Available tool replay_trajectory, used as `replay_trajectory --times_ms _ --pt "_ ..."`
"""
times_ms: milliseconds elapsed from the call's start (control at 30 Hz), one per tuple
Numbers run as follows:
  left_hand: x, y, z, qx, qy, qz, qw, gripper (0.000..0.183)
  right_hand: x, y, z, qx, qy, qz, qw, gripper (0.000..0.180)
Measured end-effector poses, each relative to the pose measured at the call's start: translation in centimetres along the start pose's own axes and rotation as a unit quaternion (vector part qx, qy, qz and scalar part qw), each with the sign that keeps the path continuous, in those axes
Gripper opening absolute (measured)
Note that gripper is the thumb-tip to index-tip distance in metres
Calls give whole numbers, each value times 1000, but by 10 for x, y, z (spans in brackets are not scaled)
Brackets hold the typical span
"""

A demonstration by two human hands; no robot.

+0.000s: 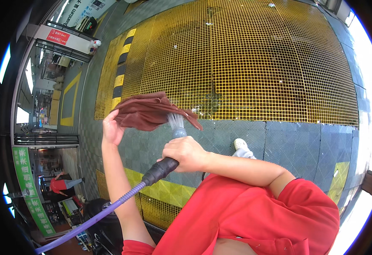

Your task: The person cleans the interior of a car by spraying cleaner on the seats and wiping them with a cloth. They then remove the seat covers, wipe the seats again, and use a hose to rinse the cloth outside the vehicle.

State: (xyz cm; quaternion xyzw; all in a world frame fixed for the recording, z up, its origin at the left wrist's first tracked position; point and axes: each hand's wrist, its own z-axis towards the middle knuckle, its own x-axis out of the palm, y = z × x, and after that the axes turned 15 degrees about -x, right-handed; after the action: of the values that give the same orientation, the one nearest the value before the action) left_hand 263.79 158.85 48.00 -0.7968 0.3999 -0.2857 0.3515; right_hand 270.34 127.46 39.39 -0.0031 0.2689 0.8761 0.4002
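My left hand grips one end of a wet-looking, brownish-red cloth, whose folds spread out to the right in the air. Around the black grip of a water spray gun my right hand is closed. From the gun's grey nozzle a fan of water strikes the cloth near its right part. A purple ribbed hose runs from the gun's rear to the lower left, passing in front of my left forearm.
Yellow floor grating spreads ahead, bordered by grey plastic floor tiles and a black-and-yellow strip. A black vehicle stands at lower left. Beyond it, a person in red is near a shopfront. My white shoe shows below.
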Motion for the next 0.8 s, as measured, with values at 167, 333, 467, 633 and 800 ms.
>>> replay_trajectory --times_ms 167,333,467,633,800 --pt "44 74 52 -31 -3 -222 975 53 6 1 -8 -38 -33 40 998 25" --pt "66 137 102 -51 -73 -353 931 59 7 4 -17 -85 -56 54 993 29" --pt "74 152 118 -71 -140 -376 913 65 3 6 -18 -89 -60 46 993 29" --pt "65 159 114 -89 -90 -364 923 61 1 7 -15 -88 -71 40 993 30" --pt "60 169 105 26 -71 -335 939 46 0 6 -17 -97 -75 39 992 31"
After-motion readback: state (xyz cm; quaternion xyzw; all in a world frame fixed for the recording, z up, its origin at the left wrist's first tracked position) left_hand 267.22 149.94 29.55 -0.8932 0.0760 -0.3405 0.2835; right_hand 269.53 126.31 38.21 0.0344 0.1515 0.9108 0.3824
